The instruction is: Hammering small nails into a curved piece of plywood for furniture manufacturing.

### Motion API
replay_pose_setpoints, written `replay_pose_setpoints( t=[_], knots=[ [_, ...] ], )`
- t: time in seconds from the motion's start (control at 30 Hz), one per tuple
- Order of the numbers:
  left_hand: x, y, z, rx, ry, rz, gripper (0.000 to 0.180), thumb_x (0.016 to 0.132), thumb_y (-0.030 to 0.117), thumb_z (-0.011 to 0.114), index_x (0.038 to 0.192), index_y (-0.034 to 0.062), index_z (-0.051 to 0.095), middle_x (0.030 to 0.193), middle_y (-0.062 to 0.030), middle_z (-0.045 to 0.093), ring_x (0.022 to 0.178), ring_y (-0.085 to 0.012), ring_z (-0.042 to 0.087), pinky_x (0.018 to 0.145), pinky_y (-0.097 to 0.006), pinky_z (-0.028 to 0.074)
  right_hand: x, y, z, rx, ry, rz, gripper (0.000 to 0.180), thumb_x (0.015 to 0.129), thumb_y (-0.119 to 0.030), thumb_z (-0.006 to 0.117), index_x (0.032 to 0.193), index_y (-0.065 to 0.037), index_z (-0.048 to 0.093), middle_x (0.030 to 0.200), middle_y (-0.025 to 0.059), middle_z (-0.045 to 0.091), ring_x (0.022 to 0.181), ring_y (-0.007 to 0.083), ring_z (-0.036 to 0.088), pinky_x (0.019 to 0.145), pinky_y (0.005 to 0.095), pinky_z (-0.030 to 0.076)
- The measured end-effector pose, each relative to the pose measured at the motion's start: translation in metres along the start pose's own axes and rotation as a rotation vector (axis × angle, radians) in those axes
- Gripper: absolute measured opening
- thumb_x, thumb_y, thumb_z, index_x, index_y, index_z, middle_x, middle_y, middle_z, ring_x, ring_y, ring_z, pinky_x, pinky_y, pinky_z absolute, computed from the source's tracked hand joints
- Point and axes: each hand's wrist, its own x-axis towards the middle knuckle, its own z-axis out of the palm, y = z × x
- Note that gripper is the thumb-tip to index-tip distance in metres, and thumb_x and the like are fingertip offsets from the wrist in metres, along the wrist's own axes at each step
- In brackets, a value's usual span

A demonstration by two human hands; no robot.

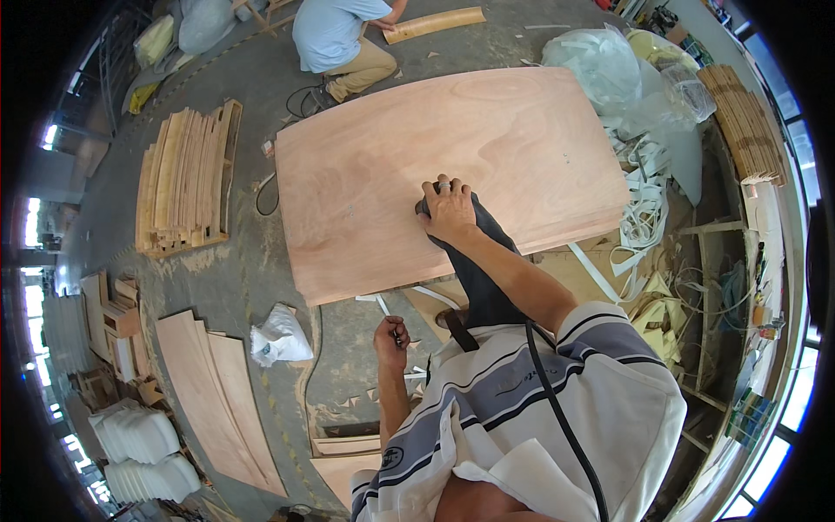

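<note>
Plywood panel: broad and pinkish, it lies flat in front of the worker, layered edges showing along its near right side.
Right hand: palm down over the dark trouser knee, which is above the panel, fingers a little spread and bent over it, a pale band on one; I see no tool in them.
Left hand: low beside the body, just off the panel's near edge, fingers curled into a fist around a small dark object whose kind I can't tell.
White sack: on the floor to the left of that fist, bulging and crumpled, its contents hidden.
Strips: a loose white tangle at the panel's right end, outside any container.
Clear plastic bags: heaped by the far right corner, puffed up; I can't make out what they hold.
Pallet: on the floor to the left, bearing tightly stacked wooden boards.
Open wooden box: farther left, among other wooden pieces; its inside is too small to read.
Crate: greenish-blue, at the far right, contents unclear.
Co-worker: crouching beyond the panel, one hand by a curved tan piece.
</note>
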Motion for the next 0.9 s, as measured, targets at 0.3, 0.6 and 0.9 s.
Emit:
replay_pose_setpoints(
  t=[0.3, 0.6, 0.9],
  knots=[
    [-0.004, -0.004, 0.001, 0.02, 0.036, -0.009, 0.009, 0.078, 0.009, 0.044, 0.083, 0.0042, 0.05, 0.061, -0.0004, 0.038, 0.05, -0.0103, 0.034, 0.04, -0.021, 0.025, -0.001, 0.0, 0.0, 0.009, 0.021, -0.006, 0.048, 0.072, -0.028, 0.068, 0.11, -0.007, 0.049, 0.117, 0.0211, 0.047, 0.104, 0.0362, 0.047, 0.084, 0.0475, 0.038],
    [-0.001, -0.009, -0.012, 0.027, 0.035, 0.006, 0.01, 0.079, 0.009, 0.043, 0.083, 0.004, 0.05, 0.061, -0.0002, 0.038, 0.049, -0.0097, 0.034, 0.04, -0.021, 0.025, -0.002, -0.003, 0.001, 0.0, 0.036, -0.004, 0.047, 0.071, -0.028, 0.068, 0.109, -0.007, 0.05, 0.116, 0.0207, 0.048, 0.104, 0.0361, 0.047, 0.084, 0.0474, 0.038],
    [-0.004, -0.011, -0.011, 0.019, 0.036, -0.002, 0.013, 0.079, 0.009, 0.042, 0.087, 0.0031, 0.051, 0.061, -0.0002, 0.037, 0.048, -0.01, 0.033, 0.04, -0.021, 0.025, -0.004, -0.005, 0.005, -0.01, 0.031, -0.009, 0.046, 0.072, -0.029, 0.068, 0.109, -0.007, 0.05, 0.115, 0.0202, 0.048, 0.104, 0.0358, 0.047, 0.084, 0.0474, 0.038]
  ],
)
